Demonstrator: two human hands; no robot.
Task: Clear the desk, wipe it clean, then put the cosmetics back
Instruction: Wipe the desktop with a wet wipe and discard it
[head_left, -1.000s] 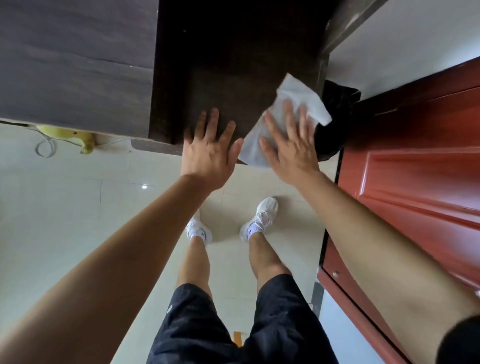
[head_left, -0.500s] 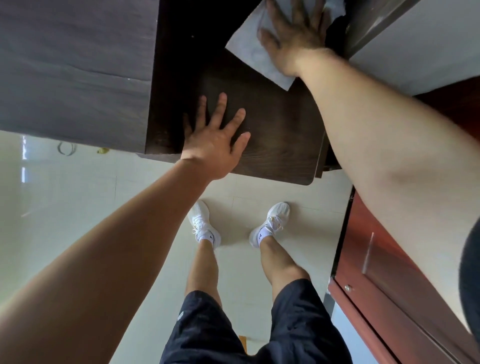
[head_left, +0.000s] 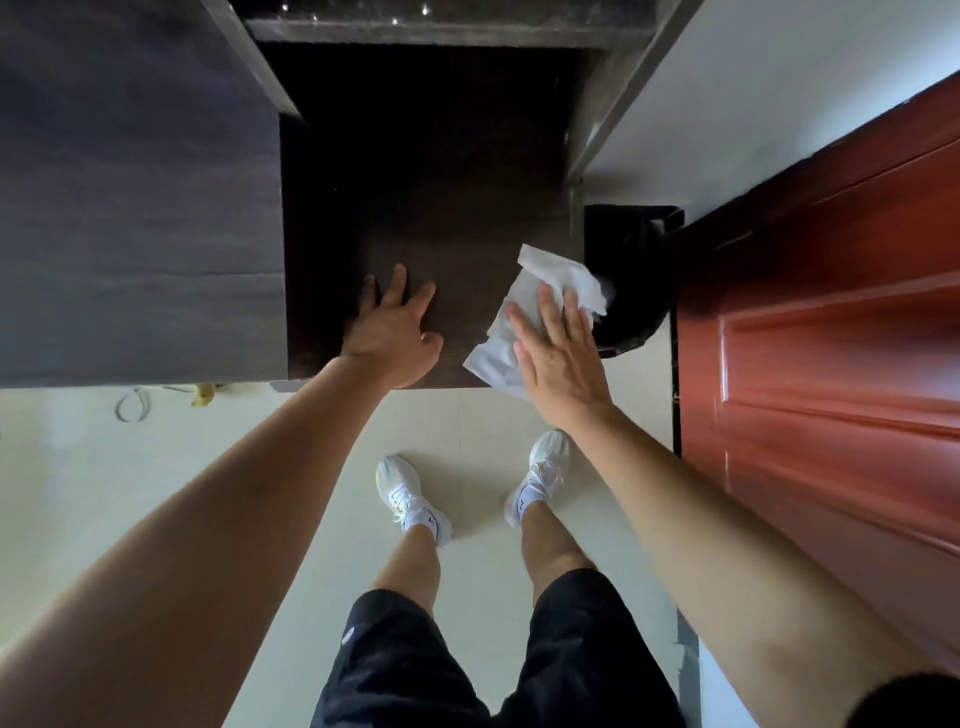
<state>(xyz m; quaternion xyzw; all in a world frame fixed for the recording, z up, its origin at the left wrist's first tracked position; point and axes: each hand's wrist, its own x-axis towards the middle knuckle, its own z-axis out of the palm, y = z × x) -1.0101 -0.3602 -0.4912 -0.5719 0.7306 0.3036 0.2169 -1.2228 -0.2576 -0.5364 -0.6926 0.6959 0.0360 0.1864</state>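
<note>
My right hand (head_left: 558, 358) presses the crumpled white wipe (head_left: 524, 306) flat-fingered at the dark wooden desk (head_left: 441, 208) corner; my left hand (head_left: 395, 332) rests spread. Overshooting risks dropping the wipe off the edge.

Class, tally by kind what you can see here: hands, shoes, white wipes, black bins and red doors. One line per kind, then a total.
Hands: 2, the left hand and the right hand
Shoes: 2, the left shoe and the right shoe
White wipe: 1
Black bin: 1
Red door: 1
Total: 7
</note>
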